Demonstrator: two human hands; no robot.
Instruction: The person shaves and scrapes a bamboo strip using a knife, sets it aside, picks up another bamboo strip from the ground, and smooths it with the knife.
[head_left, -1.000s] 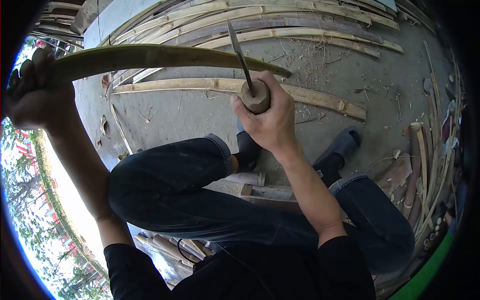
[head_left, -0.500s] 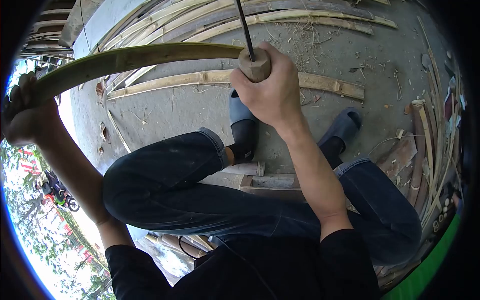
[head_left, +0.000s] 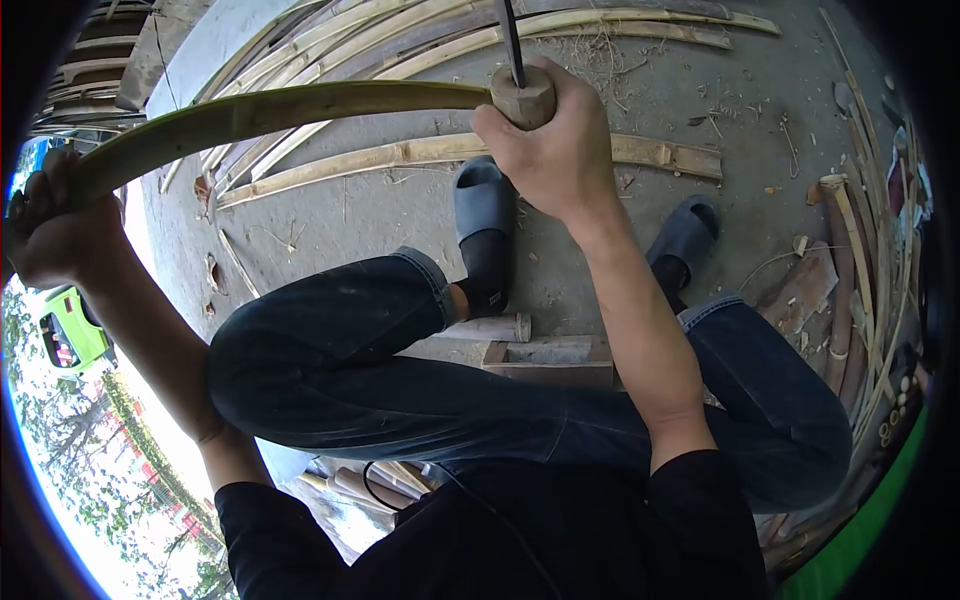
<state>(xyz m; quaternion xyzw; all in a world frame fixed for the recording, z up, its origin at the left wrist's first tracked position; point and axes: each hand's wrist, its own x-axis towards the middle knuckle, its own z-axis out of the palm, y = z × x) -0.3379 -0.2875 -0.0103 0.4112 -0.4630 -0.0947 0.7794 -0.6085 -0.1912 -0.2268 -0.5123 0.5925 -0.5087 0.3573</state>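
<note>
A long green bamboo strip (head_left: 250,115) arches across the upper left of the view. Its near end is gripped by my left hand (head_left: 65,240), fingers wrapped round it at the far left. My right hand (head_left: 565,150) is closed round a thick wooden knife handle (head_left: 525,98), thumb along its side. From the handle a narrow dark blade (head_left: 511,40) runs up out of view. The strip's other end reaches the handle beside my right hand; whether the blade touches it I cannot tell.
Split bamboo lengths (head_left: 430,50) lie stacked beyond my hands, and one bamboo piece (head_left: 660,155) lies nearer my feet. A wooden box (head_left: 550,372) stands below my knees. Bamboo poles (head_left: 840,280) lean at the right. Shavings litter the concrete floor (head_left: 600,260).
My right hand and the knife have shifted slightly right and upward in view. My left hand stays on the bamboo strip. A green vehicle shows at the left where a motorbike was.
</note>
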